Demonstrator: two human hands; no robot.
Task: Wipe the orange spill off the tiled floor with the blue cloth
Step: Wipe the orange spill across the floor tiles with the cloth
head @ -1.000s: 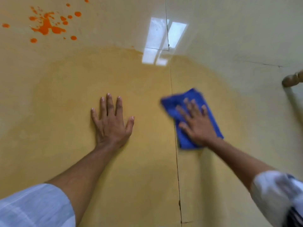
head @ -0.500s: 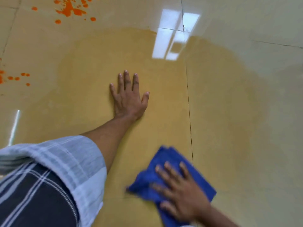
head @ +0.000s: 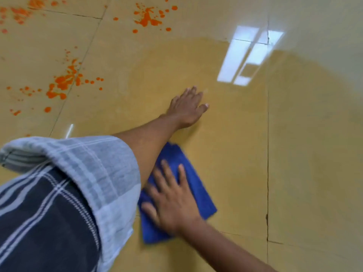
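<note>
The folded blue cloth (head: 198, 191) lies flat on the glossy beige tiled floor (head: 306, 154), low in the middle of the view. My right hand (head: 172, 201) presses down on it with fingers spread. My left hand (head: 187, 107) rests palm-down on the floor farther ahead, fingers apart, holding nothing; its forearm crosses over the cloth's left edge. Orange spill splatters lie at the far left (head: 62, 83) and the far top (head: 147, 17), well away from the cloth. More orange spots show at the top left corner (head: 19, 13).
A wet-looking darker sheen covers the tiles around both hands. Dark grout lines run up the right side (head: 267, 173) and diagonally at the left. A bright window reflection (head: 247, 55) lies on the floor ahead. My checked sleeve (head: 59, 193) fills the lower left.
My right hand has slid the cloth from the right of the grout line back toward me and leftward, under my left forearm. The view has swung left, bringing more orange splatters into sight.
</note>
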